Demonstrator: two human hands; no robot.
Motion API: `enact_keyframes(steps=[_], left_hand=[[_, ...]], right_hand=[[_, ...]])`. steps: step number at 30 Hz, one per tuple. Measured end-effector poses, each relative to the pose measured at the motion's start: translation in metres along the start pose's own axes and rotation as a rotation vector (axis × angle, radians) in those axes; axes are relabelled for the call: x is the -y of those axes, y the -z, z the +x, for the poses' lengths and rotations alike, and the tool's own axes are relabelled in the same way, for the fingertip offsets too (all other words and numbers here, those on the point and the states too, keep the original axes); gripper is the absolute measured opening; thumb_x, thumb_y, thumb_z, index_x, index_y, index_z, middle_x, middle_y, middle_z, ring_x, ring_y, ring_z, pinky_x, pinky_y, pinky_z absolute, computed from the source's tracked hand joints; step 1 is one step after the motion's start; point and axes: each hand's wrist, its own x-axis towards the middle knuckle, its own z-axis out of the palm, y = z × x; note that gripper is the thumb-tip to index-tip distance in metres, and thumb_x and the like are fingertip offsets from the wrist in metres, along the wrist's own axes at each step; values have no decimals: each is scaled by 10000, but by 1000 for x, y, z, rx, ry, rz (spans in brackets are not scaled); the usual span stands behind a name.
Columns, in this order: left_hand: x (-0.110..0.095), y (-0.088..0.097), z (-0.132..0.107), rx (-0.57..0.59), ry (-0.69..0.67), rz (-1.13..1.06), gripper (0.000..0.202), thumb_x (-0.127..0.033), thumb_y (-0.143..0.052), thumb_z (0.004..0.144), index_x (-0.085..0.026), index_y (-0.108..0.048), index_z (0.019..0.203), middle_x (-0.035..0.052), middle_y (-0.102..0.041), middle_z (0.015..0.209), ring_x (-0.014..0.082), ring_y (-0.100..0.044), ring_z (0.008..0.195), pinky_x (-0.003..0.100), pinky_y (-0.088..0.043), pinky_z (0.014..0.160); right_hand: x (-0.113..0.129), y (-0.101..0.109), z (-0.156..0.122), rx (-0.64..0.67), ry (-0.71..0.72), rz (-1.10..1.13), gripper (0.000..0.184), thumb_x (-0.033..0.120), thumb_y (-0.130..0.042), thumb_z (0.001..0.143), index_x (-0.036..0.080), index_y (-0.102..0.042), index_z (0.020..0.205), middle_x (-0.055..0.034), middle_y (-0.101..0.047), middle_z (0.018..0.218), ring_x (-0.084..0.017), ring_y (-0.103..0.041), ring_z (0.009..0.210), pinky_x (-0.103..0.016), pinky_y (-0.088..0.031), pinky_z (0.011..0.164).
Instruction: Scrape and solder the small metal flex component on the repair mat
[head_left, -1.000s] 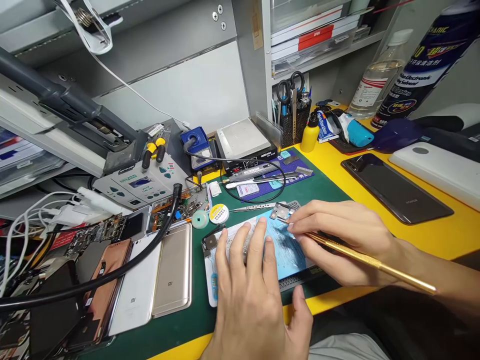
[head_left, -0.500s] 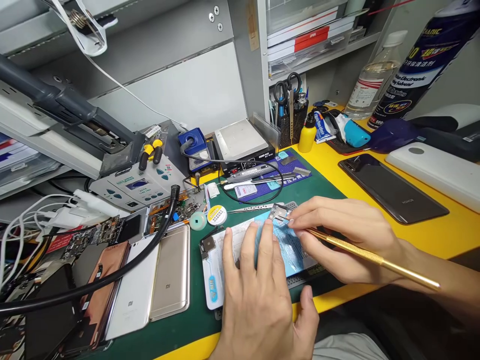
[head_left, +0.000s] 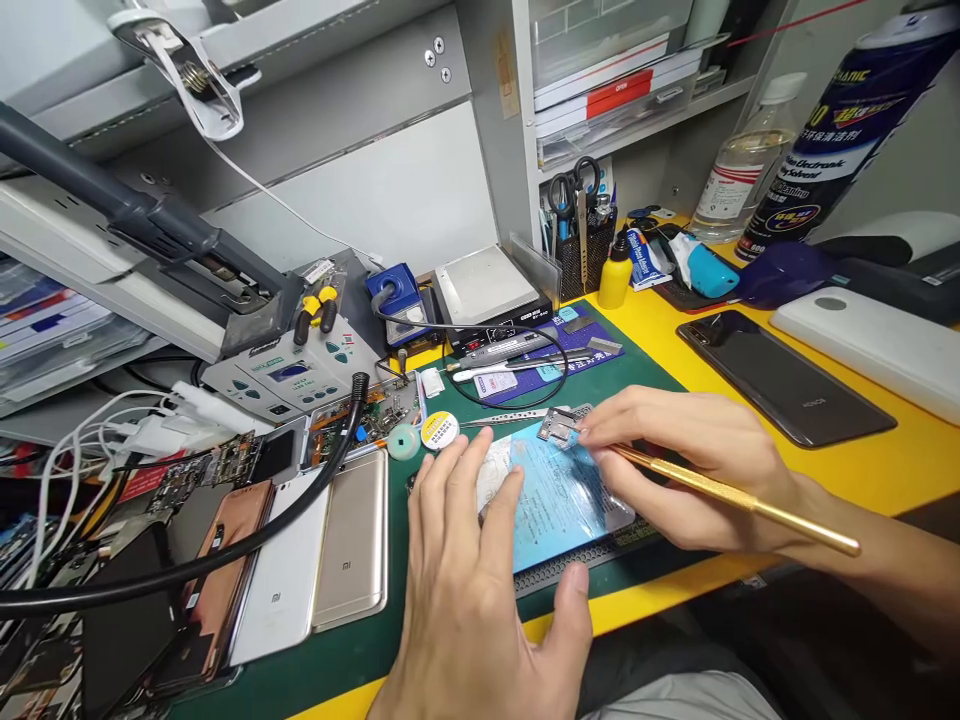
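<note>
My right hand (head_left: pixel 675 465) is shut on a long gold metal tool handle (head_left: pixel 735 490), its tip hidden among my fingers beside a small metal phone part (head_left: pixel 557 428). That part lies at the far end of a light blue film sheet (head_left: pixel 559 500), which rests on a white card on the green work mat (head_left: pixel 375 640). My left hand (head_left: pixel 465 570) is spread, its fingertips on the sheet's left side, holding nothing. It hides most of the card's left end.
A solder wire spool (head_left: pixel 439 430) and circuit boards (head_left: pixel 367 425) lie beyond my left hand. Mi phone backs (head_left: pixel 351 530) and a black hose (head_left: pixel 225 560) are to the left. A dark phone (head_left: pixel 787 380) lies on the yellow desk. Bottles and a spray can (head_left: pixel 847 140) stand behind.
My left hand has shifted left and now covers the small dark part at the card's left end, showing more of the blue sheet. My right hand stays by the metal part.
</note>
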Motion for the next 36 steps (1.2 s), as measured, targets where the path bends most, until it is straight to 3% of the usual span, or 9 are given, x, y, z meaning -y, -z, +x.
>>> enact_keyframes(steps=[6,11,15,18,21,26,31,36], left_hand=[[-3,-9,1,11,-16,-1,509,-367,-670,887,-113,-637,1326,209,-407,1638,429,-297,1531,742,-286,1215],[-9,-17,0,-78,-10,-42,472,-385,-695,879,-119,-681,1268,188,-513,1591,424,-364,1516,731,-185,1266],[-12,-19,-1,-108,-40,-30,475,-400,-695,882,-103,-679,1252,196,-547,1561,434,-380,1511,725,-179,1270],[-8,-15,-2,-65,-57,5,543,-411,-689,887,-94,-632,1324,206,-505,1589,435,-363,1514,734,-195,1260],[-1,-4,-3,-61,-17,-11,551,-308,-636,906,-87,-560,1405,217,-419,1636,413,-335,1530,715,-285,1229],[4,6,-5,-60,21,-84,501,-189,-584,893,-118,-556,1388,198,-372,1661,392,-306,1554,677,-370,1199],[-2,-4,-4,6,-7,-34,516,-248,-632,864,-133,-594,1366,196,-365,1671,447,-260,1562,768,-304,1197],[-9,-11,-1,-21,-3,-63,482,-288,-661,839,-145,-657,1299,164,-437,1649,427,-290,1562,737,-200,1259]], right_hand=[[-3,-2,-2,-9,-9,9,256,-32,-664,828,164,-686,991,-68,-759,864,-186,-746,814,-279,-607,749],[-3,-1,-1,-13,2,1,251,-27,-655,834,168,-689,988,-61,-762,867,-184,-752,818,-277,-614,742],[-2,0,-1,-9,5,8,263,-25,-656,836,173,-689,1006,-57,-761,865,-188,-751,825,-289,-619,748],[-3,0,-1,-13,4,0,254,-28,-655,836,167,-689,995,-62,-760,861,-186,-750,817,-287,-617,746],[-3,-1,-1,-15,5,-1,240,-33,-659,829,153,-689,978,-76,-761,862,-186,-749,807,-284,-612,744],[-1,0,-1,-9,8,4,226,-27,-665,827,148,-686,968,-82,-760,860,-187,-749,803,-285,-611,740],[-2,-1,-1,-20,14,7,243,-24,-652,845,172,-682,986,-63,-760,852,-179,-744,789,-291,-621,732],[-3,-2,-1,-26,4,5,258,-17,-653,839,187,-685,995,-56,-766,859,-186,-753,795,-292,-626,724]])
